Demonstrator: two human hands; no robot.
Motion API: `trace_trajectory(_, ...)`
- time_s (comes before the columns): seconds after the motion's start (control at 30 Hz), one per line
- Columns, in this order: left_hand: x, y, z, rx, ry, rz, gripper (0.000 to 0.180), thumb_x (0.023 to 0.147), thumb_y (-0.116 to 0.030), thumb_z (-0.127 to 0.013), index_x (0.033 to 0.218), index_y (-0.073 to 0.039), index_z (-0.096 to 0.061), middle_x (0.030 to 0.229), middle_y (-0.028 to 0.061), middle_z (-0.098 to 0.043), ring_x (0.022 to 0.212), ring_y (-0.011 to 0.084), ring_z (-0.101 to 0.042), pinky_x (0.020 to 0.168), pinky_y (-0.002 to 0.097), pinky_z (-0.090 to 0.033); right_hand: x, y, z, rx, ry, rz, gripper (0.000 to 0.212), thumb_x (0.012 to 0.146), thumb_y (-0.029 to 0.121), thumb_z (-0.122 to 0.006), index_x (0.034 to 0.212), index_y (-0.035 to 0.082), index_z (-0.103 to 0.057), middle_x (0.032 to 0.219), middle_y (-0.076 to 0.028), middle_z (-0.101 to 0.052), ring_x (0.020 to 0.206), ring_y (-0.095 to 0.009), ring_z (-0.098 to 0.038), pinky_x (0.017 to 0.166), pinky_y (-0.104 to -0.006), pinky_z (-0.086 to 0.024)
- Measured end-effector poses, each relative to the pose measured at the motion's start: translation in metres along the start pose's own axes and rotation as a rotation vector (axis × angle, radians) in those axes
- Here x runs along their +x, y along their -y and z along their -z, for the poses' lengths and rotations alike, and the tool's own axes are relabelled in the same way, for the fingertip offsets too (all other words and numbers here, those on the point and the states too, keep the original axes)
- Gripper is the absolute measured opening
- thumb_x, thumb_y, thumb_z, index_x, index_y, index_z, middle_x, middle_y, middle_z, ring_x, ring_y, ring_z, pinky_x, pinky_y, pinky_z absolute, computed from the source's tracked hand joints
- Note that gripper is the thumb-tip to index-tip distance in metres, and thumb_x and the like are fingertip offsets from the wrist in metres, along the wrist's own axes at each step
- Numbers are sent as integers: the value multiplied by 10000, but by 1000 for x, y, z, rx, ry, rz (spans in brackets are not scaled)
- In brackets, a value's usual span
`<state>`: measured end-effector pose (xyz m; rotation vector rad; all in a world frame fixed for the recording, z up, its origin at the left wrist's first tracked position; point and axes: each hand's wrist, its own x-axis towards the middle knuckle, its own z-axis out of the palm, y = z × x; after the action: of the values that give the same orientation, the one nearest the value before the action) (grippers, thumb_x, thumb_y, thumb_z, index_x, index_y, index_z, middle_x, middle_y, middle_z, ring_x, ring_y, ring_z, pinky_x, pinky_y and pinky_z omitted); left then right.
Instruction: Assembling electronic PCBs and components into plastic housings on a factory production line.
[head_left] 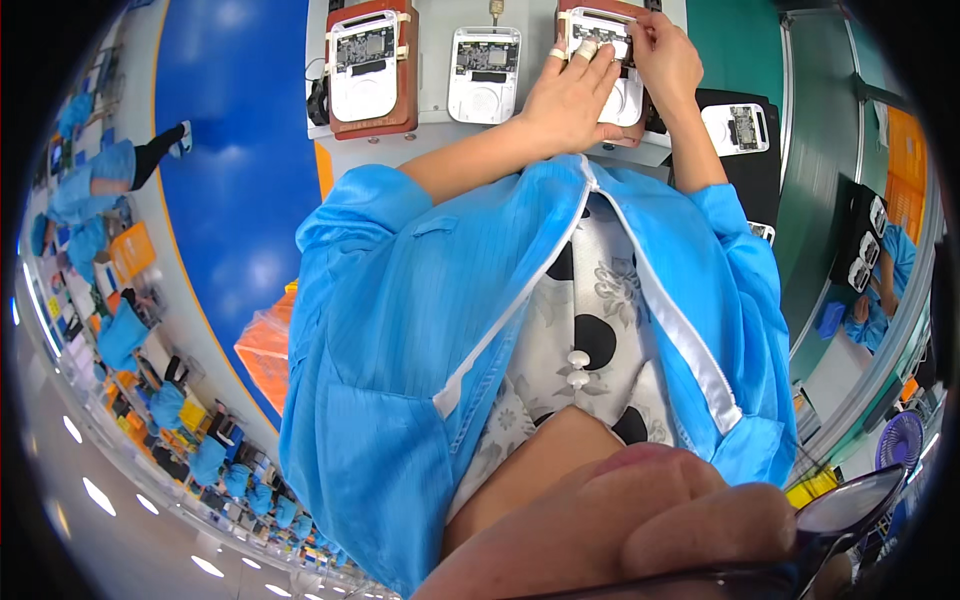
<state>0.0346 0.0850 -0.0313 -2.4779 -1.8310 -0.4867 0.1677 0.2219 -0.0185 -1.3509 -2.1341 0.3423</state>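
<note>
At the top of the view, a white device housing with an exposed circuit board (628, 100) sits in a reddish-brown fixture (585, 8). My left hand (575, 95) lies over it with fingers stretched out, pressing on the board area. White finger covers show on some of those fingers. At the fixture's upper right corner is my right hand (668, 65), its thumb and fingers pinched together. Whatever they hold, if anything, is too small to make out. Part of the board is hidden under my left fingers.
A second brown fixture (400, 110) holds a similar white housing (362, 95) at left. Another open housing (483, 100) lies between the fixtures, below a metal connector (496, 8). To the right, a housing (735, 130) rests on a black tray (760, 185). People in blue work at both sides.
</note>
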Motion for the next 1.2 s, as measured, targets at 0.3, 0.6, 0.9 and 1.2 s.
trace_trajectory(0.3,-1,1,3,27,13,-8,871,845,-610,-661,1458,-11,-507,1538,200,-441,1419,370,-397,1148,635,-263,-10,3,6,50,52,-110,308,955,375,-671,1109,112,-709,962,-96,-740,817,-247,-705,704,-375,-542)
trace_trajectory(0.6,-22,42,17,-299,-100,-93,683,844,-461,-721,1428,-143,-565,1576,145,-418,1363,390,-433,1156,682,-237,-179,-15,36,279,374,-410,217,992,207,-649,921,8,-697,781,-146,-691,724,-190,-693,691,-339,-545)
trace_trajectory(0.9,-119,93,-26,-53,122,125,851,800,-415,-795,1508,-84,-459,1616,158,-342,1456,388,-334,1166,638,-263,-209,2,-70,452,434,-690,355,961,343,-651,1005,5,-750,791,-209,-714,710,-297,-706,701,-394,-534)
trace_trajectory(1.2,-126,92,-28,11,175,100,953,791,-457,-802,1544,-53,-380,1643,171,-278,1486,393,-298,1158,638,-251,-216,13,-64,417,460,-607,334,985,276,-610,960,-31,-740,807,-180,-748,689,-280,-760,667,-370,-565)
